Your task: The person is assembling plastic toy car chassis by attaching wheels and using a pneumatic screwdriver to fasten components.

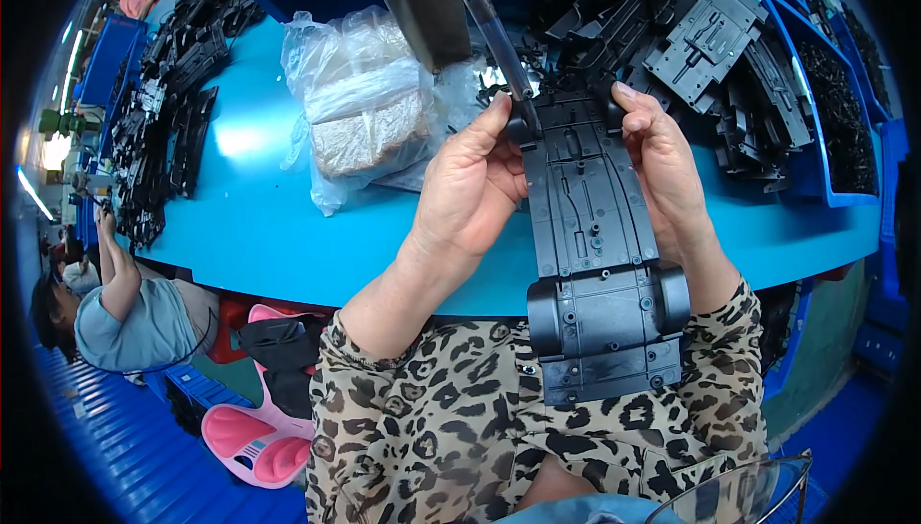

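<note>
A long black plastic toy-car chassis (602, 212), with wheel arches at both ends, is held over the front edge of the table. My left hand (468, 178) grips its far left arch, thumb on top and fingers curled beneath. At the far right arch, my right hand (664, 161) pinches the part between thumb and fingers. A driver tool with a metal shaft (491, 33) comes down from above. Its tip meets or nearly meets the chassis's far left corner, beside my left thumb; exact contact cannot be made out.
On the blue table (245, 222) lies a brownish block (369, 135) in clear plastic. Black parts (177, 102) are heaped at left; more chassis pieces (710, 42) lie at right, beside a blue bin (830, 116) of small black parts. A co-worker (139, 318) sits at left, near a pink chair (254, 442).
</note>
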`<state>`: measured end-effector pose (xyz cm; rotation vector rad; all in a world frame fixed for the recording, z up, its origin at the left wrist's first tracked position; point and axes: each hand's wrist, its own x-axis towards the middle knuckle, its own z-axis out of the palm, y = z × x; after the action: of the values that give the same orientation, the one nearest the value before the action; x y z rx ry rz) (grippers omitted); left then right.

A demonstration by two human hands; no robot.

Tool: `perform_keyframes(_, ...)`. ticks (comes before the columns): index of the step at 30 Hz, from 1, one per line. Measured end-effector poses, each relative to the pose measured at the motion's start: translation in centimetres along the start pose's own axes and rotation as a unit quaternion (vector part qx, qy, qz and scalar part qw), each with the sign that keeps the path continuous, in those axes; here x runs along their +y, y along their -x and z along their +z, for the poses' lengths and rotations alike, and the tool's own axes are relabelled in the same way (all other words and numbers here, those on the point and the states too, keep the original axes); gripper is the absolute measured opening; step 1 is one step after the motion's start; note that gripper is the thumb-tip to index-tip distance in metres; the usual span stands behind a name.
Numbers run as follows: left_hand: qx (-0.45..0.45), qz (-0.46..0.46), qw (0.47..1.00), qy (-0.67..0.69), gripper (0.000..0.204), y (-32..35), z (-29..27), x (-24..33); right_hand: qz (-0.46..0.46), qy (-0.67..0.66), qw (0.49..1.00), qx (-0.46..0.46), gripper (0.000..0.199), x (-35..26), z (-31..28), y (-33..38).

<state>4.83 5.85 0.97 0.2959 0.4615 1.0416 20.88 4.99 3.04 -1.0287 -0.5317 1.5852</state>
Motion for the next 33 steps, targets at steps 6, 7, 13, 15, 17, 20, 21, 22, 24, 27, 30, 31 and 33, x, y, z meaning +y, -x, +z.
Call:
perform_keyframes(6, 0.005, -0.001, 1.0, -0.003, 0.024, -0.03, -0.01, -0.04, -0.014, -0.005, 1.0, -0.006, 0.025, 0.12, -0.1, -0.06)
perform_keyframes(7, 0.013, -0.001, 1.0, -0.006, 0.024, -0.04, -0.02, -0.06, -0.013, -0.005, 1.0, -0.006, 0.025, 0.12, -0.09, -0.06)
perform_keyframes(13, 0.024, 0.009, 1.0, -0.012, 0.024, -0.05, -0.02, -0.11, -0.01, 0.005, 1.0, 0.009, 0.023, 0.11, 0.09, -0.05)
perform_keyframes(15, 0.021, 0.005, 1.0, -0.01, 0.024, -0.12, -0.13, -0.12, -0.019, -0.006, 1.0, 0.023, 0.022, 0.19, 0.07, -0.12)
perform_keyframes(17, 0.019, 0.003, 1.0, -0.009, 0.024, -0.08, -0.21, -0.08, -0.014, -0.011, 1.0, 0.019, 0.022, 0.2, 0.14, -0.1)
perform_keyframes(20, 0.014, 0.001, 1.0, -0.007, 0.024, -0.05, -0.12, -0.06, -0.009, -0.012, 1.0, 0.005, 0.023, 0.19, 0.05, -0.05)
perform_keyframes(21, 0.016, 0.0, 1.0, -0.007, 0.024, -0.03, -0.08, -0.07, -0.008, -0.009, 1.0, -0.007, 0.023, 0.19, 0.02, -0.05)
perform_keyframes(22, 0.018, -0.001, 1.0, -0.008, 0.025, -0.03, -0.02, -0.08, -0.008, -0.009, 1.0, -0.007, 0.023, 0.15, 0.04, -0.03)
perform_keyframes(24, 0.014, -0.002, 1.0, -0.006, 0.025, -0.08, -0.05, -0.08, -0.008, -0.011, 1.0, -0.002, 0.024, 0.09, 0.1, 0.0)
perform_keyframes(27, 0.019, 0.0, 1.0, -0.006, 0.025, -0.09, 0.01, -0.05, -0.01, -0.007, 1.0, -0.003, 0.024, 0.18, 0.05, -0.07)
perform_keyframes(30, 0.021, -0.003, 1.0, -0.005, 0.025, -0.1, 0.06, -0.02, -0.009, -0.008, 1.0, 0.013, 0.025, 0.2, 0.22, -0.03)
perform_keyframes(31, 0.014, -0.006, 1.0, -0.001, 0.025, -0.09, 0.05, 0.02, -0.009, -0.008, 1.0, 0.012, 0.025, 0.2, 0.21, -0.04)
perform_keyframes(33, 0.006, -0.007, 1.0, 0.011, 0.025, -0.12, -0.15, 0.05, -0.003, -0.012, 1.0, 0.003, 0.025, 0.16, 0.15, -0.06)
